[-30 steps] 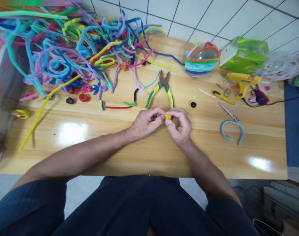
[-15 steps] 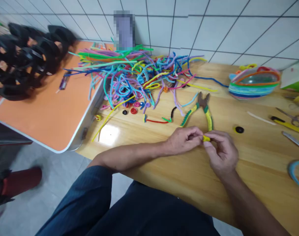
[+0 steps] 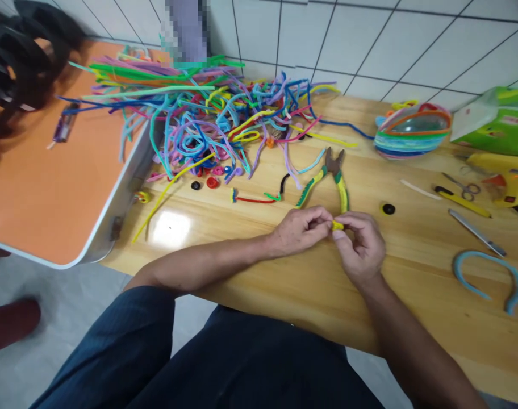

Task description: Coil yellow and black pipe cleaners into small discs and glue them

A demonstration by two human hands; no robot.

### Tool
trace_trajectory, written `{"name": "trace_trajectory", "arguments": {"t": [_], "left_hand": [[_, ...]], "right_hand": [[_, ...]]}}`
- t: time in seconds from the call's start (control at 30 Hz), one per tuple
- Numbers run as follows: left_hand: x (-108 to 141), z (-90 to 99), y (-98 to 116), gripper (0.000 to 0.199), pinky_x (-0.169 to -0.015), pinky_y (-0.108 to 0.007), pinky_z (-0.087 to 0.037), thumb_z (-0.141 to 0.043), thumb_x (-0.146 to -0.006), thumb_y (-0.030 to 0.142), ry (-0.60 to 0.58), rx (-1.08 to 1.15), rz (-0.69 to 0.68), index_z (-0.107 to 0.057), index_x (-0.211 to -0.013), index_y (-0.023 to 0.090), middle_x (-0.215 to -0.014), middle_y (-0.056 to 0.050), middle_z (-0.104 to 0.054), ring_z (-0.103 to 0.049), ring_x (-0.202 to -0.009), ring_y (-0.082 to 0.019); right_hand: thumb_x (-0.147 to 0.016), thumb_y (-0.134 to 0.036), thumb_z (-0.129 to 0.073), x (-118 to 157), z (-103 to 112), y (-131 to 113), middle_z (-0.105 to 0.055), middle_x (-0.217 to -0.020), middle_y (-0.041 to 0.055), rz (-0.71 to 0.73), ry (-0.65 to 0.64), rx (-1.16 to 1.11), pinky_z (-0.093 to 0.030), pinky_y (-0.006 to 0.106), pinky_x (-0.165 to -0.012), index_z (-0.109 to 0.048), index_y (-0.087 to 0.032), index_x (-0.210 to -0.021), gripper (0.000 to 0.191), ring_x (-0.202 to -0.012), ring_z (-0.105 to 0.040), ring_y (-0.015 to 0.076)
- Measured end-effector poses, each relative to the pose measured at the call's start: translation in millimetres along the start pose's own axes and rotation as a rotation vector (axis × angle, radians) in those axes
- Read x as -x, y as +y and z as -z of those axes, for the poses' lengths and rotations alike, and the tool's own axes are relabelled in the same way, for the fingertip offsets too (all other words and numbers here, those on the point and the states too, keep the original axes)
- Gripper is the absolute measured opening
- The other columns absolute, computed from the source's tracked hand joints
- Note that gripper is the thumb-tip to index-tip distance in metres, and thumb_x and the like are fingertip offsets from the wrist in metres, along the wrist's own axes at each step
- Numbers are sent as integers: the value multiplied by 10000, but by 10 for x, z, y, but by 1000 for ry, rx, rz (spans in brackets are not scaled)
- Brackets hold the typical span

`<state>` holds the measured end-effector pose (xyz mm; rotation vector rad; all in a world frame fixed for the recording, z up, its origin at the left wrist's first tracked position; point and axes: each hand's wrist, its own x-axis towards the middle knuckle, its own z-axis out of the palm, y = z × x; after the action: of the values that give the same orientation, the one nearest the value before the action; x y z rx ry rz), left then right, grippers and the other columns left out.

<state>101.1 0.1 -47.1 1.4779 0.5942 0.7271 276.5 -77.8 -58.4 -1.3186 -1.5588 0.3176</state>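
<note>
Between the fingertips of both hands is a small yellow piece [image 3: 337, 225], which looks like coiled pipe cleaner; its exact shape is partly hidden. My left hand [image 3: 299, 230] pinches it from the left, and my right hand [image 3: 362, 243] grips it from the right, thumb below and fingers curled above. Just beyond the hands lie pliers [image 3: 334, 165] with yellow and green handles, jaws apart. To their left rests a red pipe cleaner [image 3: 255, 200] with a green bit and a yellow-blue end. A black round piece with a yellow edge [image 3: 388, 209] sits right of my right hand.
A tangled heap of coloured pipe cleaners [image 3: 191, 122] spreads along the wall. At right are a woven colourful basket [image 3: 412, 139], scissors [image 3: 467, 190], a yellow cutter [image 3: 463, 201], a yellow glue gun [image 3: 512, 176] and a blue headband [image 3: 457, 267]. An orange table [image 3: 71, 210] adjoins at left.
The view has swung to the right, bringing the glue gun and whole headband into sight. Both hands keep their hold on the yellow piece, with little visible change.
</note>
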Motion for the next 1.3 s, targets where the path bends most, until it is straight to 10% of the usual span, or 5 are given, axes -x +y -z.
{"name": "trace_trajectory", "arguments": {"t": [1.3], "left_hand": [[2,32,2,155,-577,-216,-375,-629,-977,302,28,-135,-84,-638,-876,186,-690,50,-543,-413,-591,-91]], "right_hand": [[-975,-278,-645,-7,-34,-69,-733,-1067,67,-44,-33,26,-620,426,-783,-698,-282,-1172,204,-956,-705,235]]}}
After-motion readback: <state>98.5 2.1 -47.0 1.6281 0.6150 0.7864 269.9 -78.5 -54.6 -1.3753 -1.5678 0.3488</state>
